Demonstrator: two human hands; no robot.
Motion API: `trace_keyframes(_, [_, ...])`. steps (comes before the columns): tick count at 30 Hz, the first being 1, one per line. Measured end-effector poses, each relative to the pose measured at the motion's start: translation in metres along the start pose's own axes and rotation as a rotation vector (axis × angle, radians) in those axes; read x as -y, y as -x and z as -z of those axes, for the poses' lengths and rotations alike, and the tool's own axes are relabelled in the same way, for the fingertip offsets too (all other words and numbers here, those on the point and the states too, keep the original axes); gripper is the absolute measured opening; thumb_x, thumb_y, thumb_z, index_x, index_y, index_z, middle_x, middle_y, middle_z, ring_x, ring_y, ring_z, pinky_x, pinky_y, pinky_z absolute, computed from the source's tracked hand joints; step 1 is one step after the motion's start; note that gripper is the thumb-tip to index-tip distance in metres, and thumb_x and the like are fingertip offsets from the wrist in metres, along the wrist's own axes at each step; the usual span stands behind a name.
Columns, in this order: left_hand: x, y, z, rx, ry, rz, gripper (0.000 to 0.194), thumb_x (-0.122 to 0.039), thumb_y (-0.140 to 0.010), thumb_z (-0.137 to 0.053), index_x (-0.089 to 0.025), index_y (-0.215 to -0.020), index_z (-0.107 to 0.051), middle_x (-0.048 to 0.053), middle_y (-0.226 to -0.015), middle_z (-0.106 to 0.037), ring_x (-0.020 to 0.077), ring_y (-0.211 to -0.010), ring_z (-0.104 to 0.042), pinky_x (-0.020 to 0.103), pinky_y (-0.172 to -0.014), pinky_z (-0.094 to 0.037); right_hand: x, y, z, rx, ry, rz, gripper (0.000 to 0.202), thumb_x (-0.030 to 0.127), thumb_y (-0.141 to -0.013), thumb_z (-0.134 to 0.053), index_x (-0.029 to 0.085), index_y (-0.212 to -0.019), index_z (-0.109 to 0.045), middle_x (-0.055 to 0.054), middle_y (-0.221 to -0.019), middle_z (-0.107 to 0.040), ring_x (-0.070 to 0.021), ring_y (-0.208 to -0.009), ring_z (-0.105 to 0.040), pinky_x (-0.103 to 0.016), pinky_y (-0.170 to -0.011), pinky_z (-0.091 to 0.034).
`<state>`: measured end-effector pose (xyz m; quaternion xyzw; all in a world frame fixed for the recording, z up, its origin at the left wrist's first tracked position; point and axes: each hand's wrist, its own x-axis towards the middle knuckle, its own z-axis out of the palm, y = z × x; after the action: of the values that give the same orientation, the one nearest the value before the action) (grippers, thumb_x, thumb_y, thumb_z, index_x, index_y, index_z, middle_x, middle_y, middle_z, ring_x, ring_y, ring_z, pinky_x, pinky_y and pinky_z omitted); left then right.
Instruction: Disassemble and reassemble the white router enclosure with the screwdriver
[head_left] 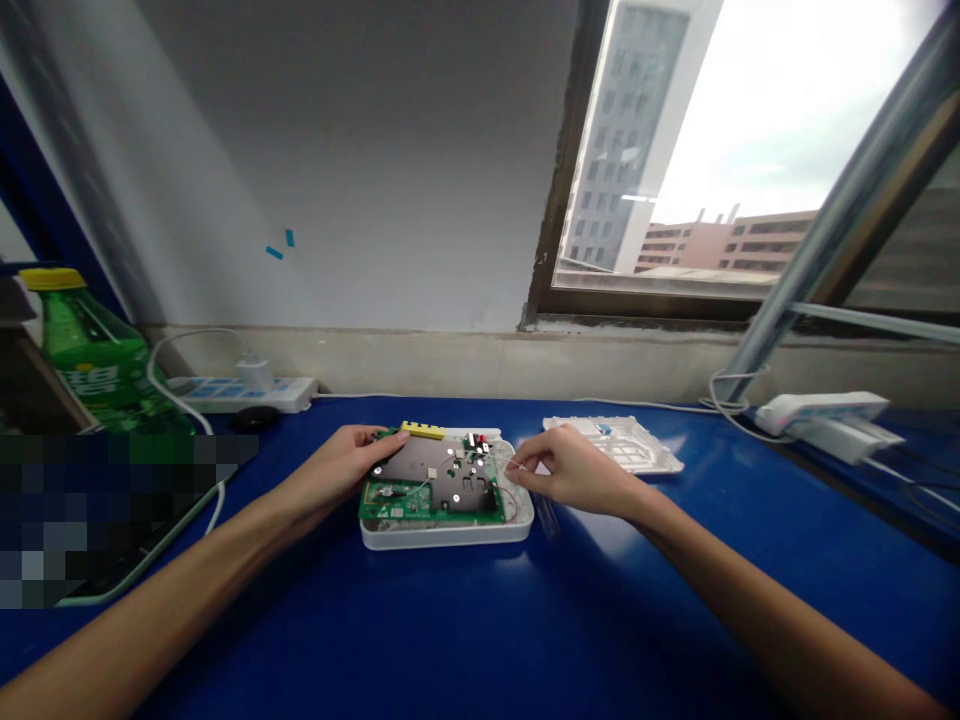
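Note:
A green circuit board (432,508) with a dark metal shield plate (420,462) lies in a shallow white plastic case (450,538). My left hand (346,458) grips the board at its upper left, thumb on top, beside a yellow connector block (422,430). At the case's right end, my right hand (566,470) has thumb and forefinger pinched together on what looks like a thin wire; its path is hard to follow. A reddish wire (514,498) loops off the board's right edge just below these fingertips.
Behind my right hand lies a white ribbed plastic cover (637,445). A clear, slim tool handle (547,520) rests by the case. Left are a green bottle (97,350), a power strip (289,393) and a white cable (154,365). Another power strip (821,412) is at right.

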<state>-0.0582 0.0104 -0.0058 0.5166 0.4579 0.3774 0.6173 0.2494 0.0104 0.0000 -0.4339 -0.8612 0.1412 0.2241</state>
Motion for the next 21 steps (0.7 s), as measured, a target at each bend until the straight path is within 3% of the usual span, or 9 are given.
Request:
trace_keyframes(5, [-0.008,0.004,0.0,0.01,0.039,0.065,0.038,-0.043,-0.078,-0.083,-0.013,-0.099,-0.078,0.012,-0.09,-0.08,0.0226,-0.077,-0.076,0.029,-0.068,-0.06,0.006,0.002,0.006,0.075,-0.057,0.016,0.014,0.033,-0.085,-0.071,0.022,-0.083,-0.08,0.0,-0.064,-0.069,-0.0124,-0.055,-0.055,-0.025,-0.051,-0.033])
trace_keyframes(10, [-0.011,0.009,-0.003,0.109,0.094,0.108,0.038,-0.041,-0.082,-0.082,-0.012,-0.106,-0.076,0.014,-0.1,-0.079,0.0211,-0.085,-0.076,0.029,-0.078,-0.06,0.006,0.002,0.003,-0.04,-0.031,-0.032,0.033,0.052,-0.089,-0.068,0.023,-0.104,-0.071,0.007,-0.051,-0.049,-0.0109,-0.045,-0.039,-0.026,-0.047,-0.022])
trace_keyframes(13, [-0.01,0.01,-0.004,0.151,0.089,0.118,0.041,-0.041,-0.082,-0.082,-0.011,-0.109,-0.075,0.015,-0.104,-0.078,0.0226,-0.09,-0.076,0.031,-0.083,-0.059,0.006,-0.001,-0.004,-0.106,-0.023,-0.022,0.031,0.051,-0.091,-0.066,0.023,-0.105,-0.07,0.009,-0.049,-0.042,-0.0115,-0.045,-0.038,-0.026,-0.048,-0.022])
trace_keyframes(17, [-0.009,0.008,-0.003,0.194,0.04,0.108,0.048,-0.044,-0.08,-0.083,-0.01,-0.111,-0.073,0.014,-0.102,-0.078,0.023,-0.091,-0.074,0.032,-0.085,-0.057,0.005,-0.007,-0.014,-0.167,-0.015,-0.057,0.021,0.044,-0.089,-0.07,0.024,-0.096,-0.073,0.005,-0.056,-0.056,-0.0139,-0.055,-0.052,-0.025,-0.055,-0.033])
trace_keyframes(21, [-0.007,0.006,-0.002,0.21,0.025,0.091,0.053,-0.048,-0.079,-0.082,-0.01,-0.114,-0.073,0.013,-0.102,-0.077,0.0234,-0.091,-0.073,0.034,-0.087,-0.055,0.005,-0.011,-0.023,-0.134,-0.086,-0.09,0.019,0.041,-0.092,-0.067,0.024,-0.098,-0.073,0.001,-0.069,-0.07,-0.0149,-0.06,-0.063,-0.025,-0.06,-0.042])
